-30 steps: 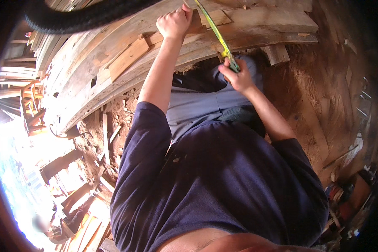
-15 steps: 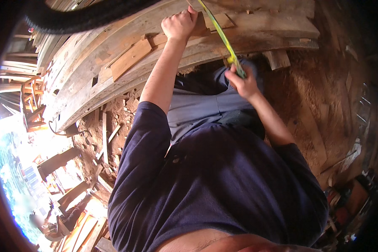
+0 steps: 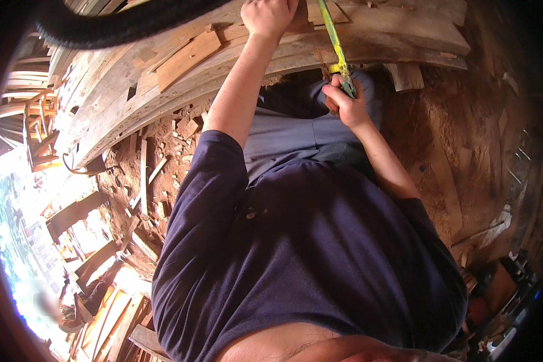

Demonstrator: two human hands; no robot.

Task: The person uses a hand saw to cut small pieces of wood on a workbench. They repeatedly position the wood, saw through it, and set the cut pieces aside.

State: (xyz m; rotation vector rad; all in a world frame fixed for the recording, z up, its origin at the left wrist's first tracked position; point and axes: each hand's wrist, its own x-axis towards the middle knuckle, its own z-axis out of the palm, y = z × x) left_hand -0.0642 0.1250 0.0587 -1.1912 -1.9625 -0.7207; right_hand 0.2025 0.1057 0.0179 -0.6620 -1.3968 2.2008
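My left hand (image 3: 268, 18) is closed at the top of the view, partly cut off by the edge. Its fingers curl beside a dark block of wood (image 3: 300, 20) on the planks, and what they hold is hidden. My right hand (image 3: 349, 104) is wrapped round the handle end of a long, narrow yellow-green saw (image 3: 335, 41), apparently a bow saw. The saw's frame runs away from me over the plank edge and leaves the view at the top. A short yellow piece juts leftward near the grip. The blade cannot be made out clearly.
Thick weathered planks (image 3: 392, 45) stretch across the far side. A loose board (image 3: 190, 59) lies on them. Wood scraps (image 3: 143, 175) litter the dirt floor at left, near stacked timber. A dark curved band (image 3: 127, 27) crosses the upper left. Tools and clutter lie at lower right.
The saw has swung to a more upright angle, its far part shifting right. My right hand keeps its grip. My left hand sits slightly farther up in the view, which has itself shifted.
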